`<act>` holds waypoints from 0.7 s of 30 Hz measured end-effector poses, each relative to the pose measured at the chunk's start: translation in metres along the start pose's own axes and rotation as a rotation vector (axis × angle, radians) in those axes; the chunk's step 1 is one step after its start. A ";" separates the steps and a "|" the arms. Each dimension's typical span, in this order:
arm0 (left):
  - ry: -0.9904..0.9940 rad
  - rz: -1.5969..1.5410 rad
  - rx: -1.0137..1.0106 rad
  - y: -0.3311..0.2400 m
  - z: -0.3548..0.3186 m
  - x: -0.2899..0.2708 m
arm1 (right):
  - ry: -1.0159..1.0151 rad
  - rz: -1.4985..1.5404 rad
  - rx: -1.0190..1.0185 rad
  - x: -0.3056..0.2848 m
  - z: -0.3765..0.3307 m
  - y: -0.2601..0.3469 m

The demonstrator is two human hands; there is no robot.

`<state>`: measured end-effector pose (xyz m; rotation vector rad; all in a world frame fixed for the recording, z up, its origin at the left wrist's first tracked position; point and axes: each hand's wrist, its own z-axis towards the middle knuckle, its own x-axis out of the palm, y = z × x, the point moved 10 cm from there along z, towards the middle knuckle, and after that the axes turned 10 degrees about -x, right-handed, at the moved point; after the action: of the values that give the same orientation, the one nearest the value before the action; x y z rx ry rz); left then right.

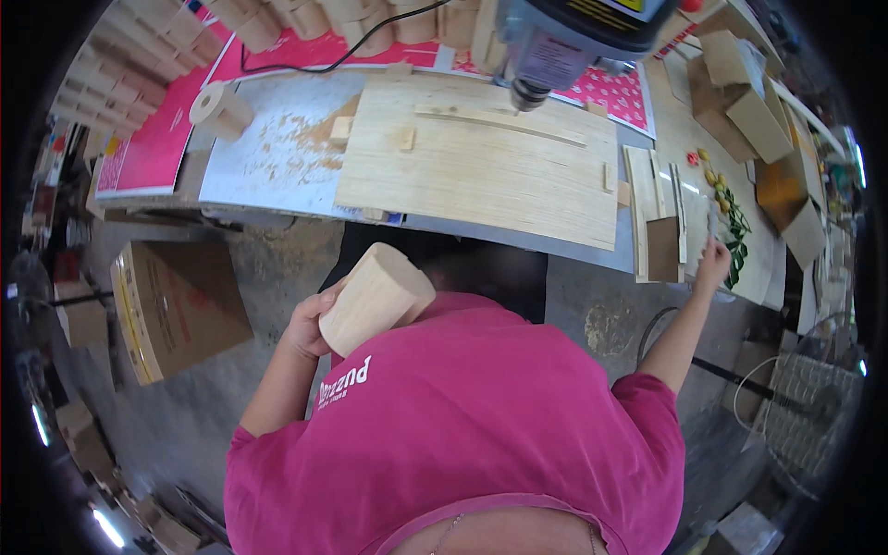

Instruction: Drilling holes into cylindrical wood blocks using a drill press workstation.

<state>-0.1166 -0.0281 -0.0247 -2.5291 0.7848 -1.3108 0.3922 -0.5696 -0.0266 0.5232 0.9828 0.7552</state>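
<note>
My left hand (313,322) is wrapped round a pale wooden cylinder (372,298), which it holds tilted in front of my chest. Out to the right, my right hand (713,263) is closed at the side table, beside some green leaves (737,242). A thin greyish piece rises from its fingers, too small to name. Over the worktable hangs a drill press head (573,42), its chuck (529,93) above a flat wooden board (481,171). Small wooden blocks and a long strip (504,126) are fixed or lying on that board.
Another wooden cylinder (220,111) lies on the table's left, near sawdust (310,139). More cylinders (120,74) are stacked behind. Wood strips (638,208), round yellowish fruits (710,176) and open cardboard boxes (740,102) are at right. A closed carton (185,310) stands on the floor at left.
</note>
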 end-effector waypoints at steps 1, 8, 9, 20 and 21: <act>0.082 0.017 0.032 -0.002 -0.002 0.011 | 0.007 0.137 0.063 -0.011 -0.004 0.024; -0.075 0.564 0.257 -0.063 0.004 0.056 | 0.054 0.553 -0.269 -0.073 -0.056 0.270; -0.066 0.571 0.247 -0.062 0.007 0.066 | 0.150 0.545 -0.319 -0.059 -0.073 0.299; -0.065 0.864 0.329 -0.050 0.010 0.108 | 1.061 0.489 -0.730 0.104 -0.203 0.466; -0.067 0.862 0.329 -0.050 0.009 0.107 | 1.063 0.490 -0.731 0.106 -0.203 0.467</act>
<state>-0.0409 -0.0436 0.0644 -1.6410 1.3033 -0.9339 0.0973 -0.1778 0.1468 -0.3711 1.4331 1.8329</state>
